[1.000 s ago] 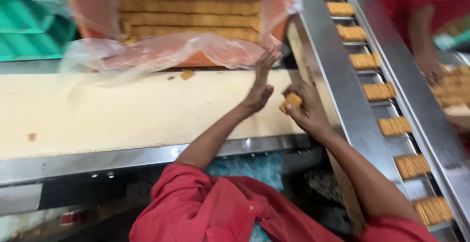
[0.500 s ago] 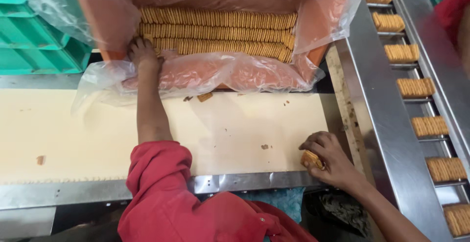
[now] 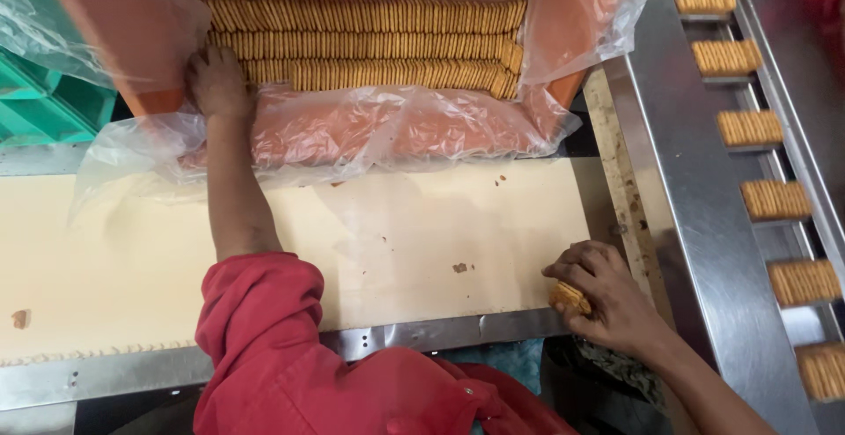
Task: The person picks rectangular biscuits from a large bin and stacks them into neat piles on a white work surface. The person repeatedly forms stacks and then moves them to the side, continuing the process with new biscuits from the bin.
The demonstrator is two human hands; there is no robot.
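Note:
My left hand [image 3: 216, 83] reaches into an orange crate [image 3: 150, 100] lined with clear plastic and rests on the left end of the biscuit rows [image 3: 370, 43] packed on edge inside. Its fingers curl over the nearest row; whether they grip any biscuits is hidden. My right hand [image 3: 607, 298] lies near the front right corner of the cream table [image 3: 396, 241], shut on a small stack of biscuits [image 3: 569, 298].
A steel conveyor [image 3: 695, 188] runs along the right side, carrying separate biscuit stacks [image 3: 775, 199] in pockets. Green crates [image 3: 44, 100] stand at the left. Crumbs dot the table. A red-clad person shows at the top right corner.
The view has shifted. My left hand went from the table's right side to the crate's left end and stays there. My right hand has held its stack throughout and dropped to the table's front corner.

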